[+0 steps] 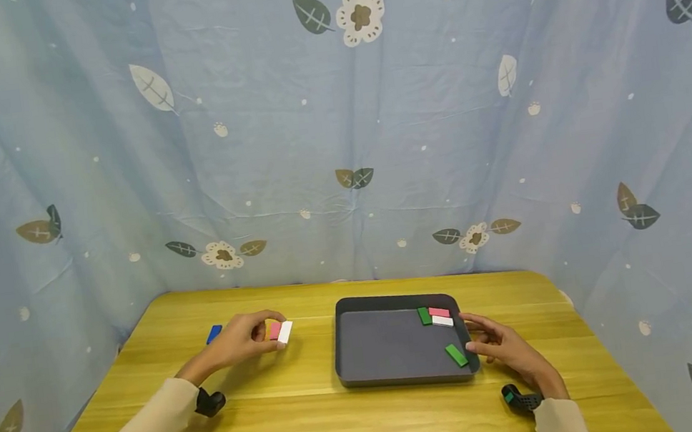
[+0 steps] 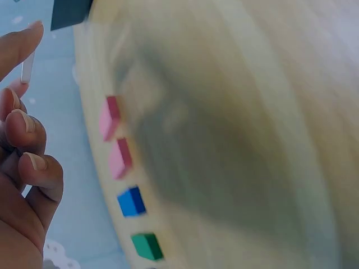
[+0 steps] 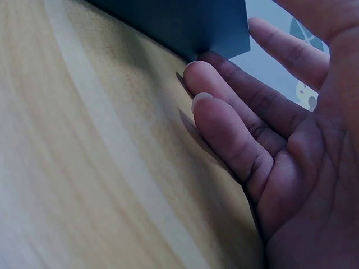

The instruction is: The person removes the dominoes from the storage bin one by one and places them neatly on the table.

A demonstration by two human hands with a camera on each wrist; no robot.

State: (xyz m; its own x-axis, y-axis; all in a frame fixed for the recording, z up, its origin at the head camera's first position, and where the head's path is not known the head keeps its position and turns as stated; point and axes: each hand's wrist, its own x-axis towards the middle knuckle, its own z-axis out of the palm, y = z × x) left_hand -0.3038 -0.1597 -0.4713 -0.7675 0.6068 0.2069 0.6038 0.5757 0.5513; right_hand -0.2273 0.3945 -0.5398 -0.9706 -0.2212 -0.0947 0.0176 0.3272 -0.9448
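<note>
With the left hand (image 1: pixel 247 338), pinching the white block (image 1: pixel 285 332) well left of the dark grey tray (image 1: pixel 372 350), pointing it lengthwise forward and slightly rightward; with the right hand (image 1: pixel 506 349), nearer the tray, resting loosely bent fingers at its right wall.

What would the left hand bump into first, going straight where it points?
Likely the left side of the dark gray tray, though the left hand, pinching a white block, looks raised and might pass over.

No readable text, no labels, no numbers
</note>
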